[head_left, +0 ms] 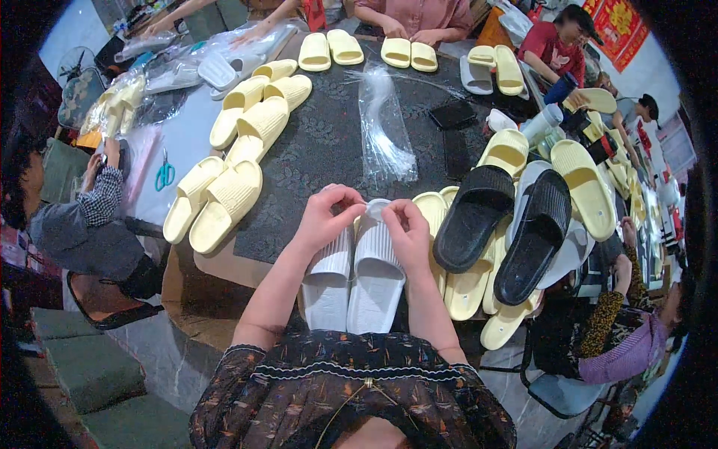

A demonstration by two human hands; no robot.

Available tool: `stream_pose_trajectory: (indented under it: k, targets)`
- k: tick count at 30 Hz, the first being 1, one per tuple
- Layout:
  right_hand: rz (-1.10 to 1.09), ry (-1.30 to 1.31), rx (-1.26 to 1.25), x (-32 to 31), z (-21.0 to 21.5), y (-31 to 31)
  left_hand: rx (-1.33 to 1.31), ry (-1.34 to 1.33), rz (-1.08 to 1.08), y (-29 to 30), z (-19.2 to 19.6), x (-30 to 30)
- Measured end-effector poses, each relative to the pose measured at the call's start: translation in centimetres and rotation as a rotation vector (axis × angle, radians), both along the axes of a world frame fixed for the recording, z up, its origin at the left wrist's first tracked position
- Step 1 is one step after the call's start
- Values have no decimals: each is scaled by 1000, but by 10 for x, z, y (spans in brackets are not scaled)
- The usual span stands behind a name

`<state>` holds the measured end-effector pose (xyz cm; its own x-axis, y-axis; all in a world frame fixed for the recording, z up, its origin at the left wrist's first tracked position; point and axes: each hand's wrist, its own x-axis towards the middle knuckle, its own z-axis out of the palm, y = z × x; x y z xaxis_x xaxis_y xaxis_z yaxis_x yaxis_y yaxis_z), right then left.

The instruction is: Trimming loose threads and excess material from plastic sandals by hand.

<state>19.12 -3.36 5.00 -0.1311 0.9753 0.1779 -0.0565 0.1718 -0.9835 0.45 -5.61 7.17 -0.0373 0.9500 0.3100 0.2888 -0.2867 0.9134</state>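
Note:
A pair of light grey ribbed slide slippers (378, 288) lies in front of me at the table's near edge, toes pointing away. My left hand (329, 215) is closed in a pinch at the toe end, between the two slippers. Beside it, my right hand (407, 230) pinches close to the toe of the right grey slipper. Whatever the fingertips hold is too small to make out. Beyond my hands lies a clear plastic bag of thin translucent strands (385, 123). To the right, a black slipper (475, 217) and another black slipper (532, 232) rest on pale yellow ones.
Yellow slippers (258, 127) line the table's left side in pairs. A dark patterned cloth (321, 142) covers the table. Teal scissors (165, 173) lie on the left table. A black phone (452, 114) and bottles (542, 120) are at the right. Several co-workers sit around.

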Motion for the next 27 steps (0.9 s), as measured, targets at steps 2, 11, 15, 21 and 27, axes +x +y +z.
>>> stream_pose_trajectory:
  k: [2,11,15,21,27]
  targets:
    - [13,-68,42,-2,7,-2,7,-14,10,0,-3,-3]
    - [-6,-117,38,0,3,-1,51,41,-1,-1,1,-1]
    - [21,-168,134,1,3,0,45,110,-81,-1,3,-1]
    - [-19,-154,80,-1,3,-1,16,2,-2,0,-3,0]
    - [-15,-65,-8,0,3,-1,87,95,-17,0,0,0]
